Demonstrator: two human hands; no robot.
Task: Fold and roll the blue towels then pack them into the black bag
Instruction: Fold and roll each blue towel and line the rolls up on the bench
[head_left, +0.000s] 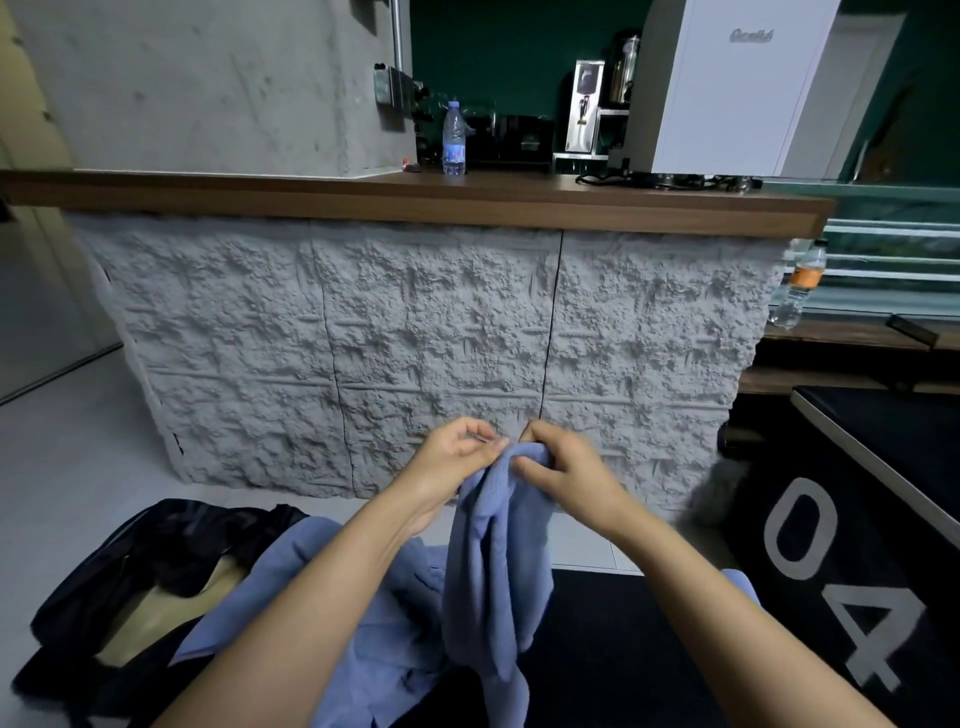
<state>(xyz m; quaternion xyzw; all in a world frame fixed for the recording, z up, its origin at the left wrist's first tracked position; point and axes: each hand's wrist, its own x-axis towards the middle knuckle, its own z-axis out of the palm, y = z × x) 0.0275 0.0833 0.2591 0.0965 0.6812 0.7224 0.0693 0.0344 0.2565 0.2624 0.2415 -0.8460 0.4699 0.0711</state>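
While both hands pinch blue towel (493, 561) aloft — black bag (156, 561) open, left.

Fig. Person's arms, head view.
- Left hand (457, 452): bare; knuckles and thumb sharply outlined; creases visible at the wrist.
- Right hand (563, 470): bare; outline softened by motion blur, nail detail unreadable.
- Left forearm (322, 597): bare along whole visible length, wrist to lower frame edge; faint tendon lines near wrist.
- Right forearm (727, 597): bare likewise, wrist to lower right frame edge.
- Both forearms look broader toward bottom edge, wide-angle lens effect.
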